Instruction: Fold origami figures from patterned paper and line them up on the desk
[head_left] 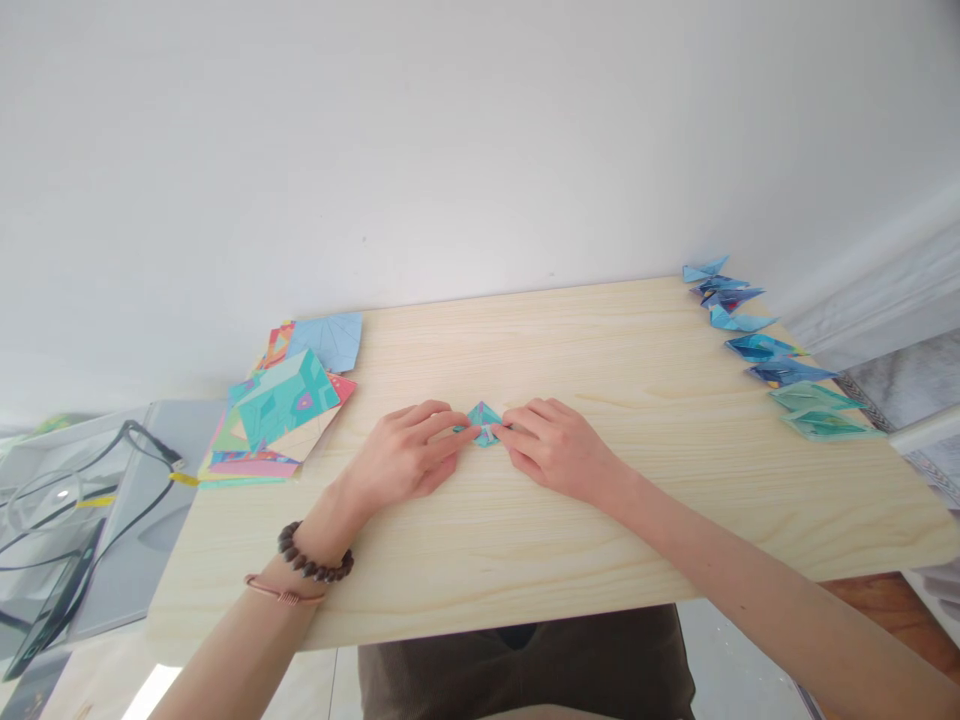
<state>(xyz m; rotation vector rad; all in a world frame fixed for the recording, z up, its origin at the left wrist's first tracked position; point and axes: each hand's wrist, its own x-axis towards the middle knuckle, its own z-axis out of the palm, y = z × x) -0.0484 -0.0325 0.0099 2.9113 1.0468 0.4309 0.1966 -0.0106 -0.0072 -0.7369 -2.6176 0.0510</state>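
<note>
A small teal folded paper piece [484, 421] lies at the middle of the light wooden table [525, 540]. My left hand [405, 455] rests on the table at its left side, fingers closed, with the fingertips pinching the paper's left edge. My right hand [556, 447] comes in from the right and pinches the paper's right edge in the same way. Both hands meet over the piece, so its lower part is hidden. A bead bracelet and a thin cord sit on my left wrist.
A stack of patterned paper sheets [281, 410] lies at the table's left edge. A row of several folded blue and teal paper shapes [780, 370] runs along the right edge. Left of the table stands a grey surface with black cables [112, 480]. A white wall is behind.
</note>
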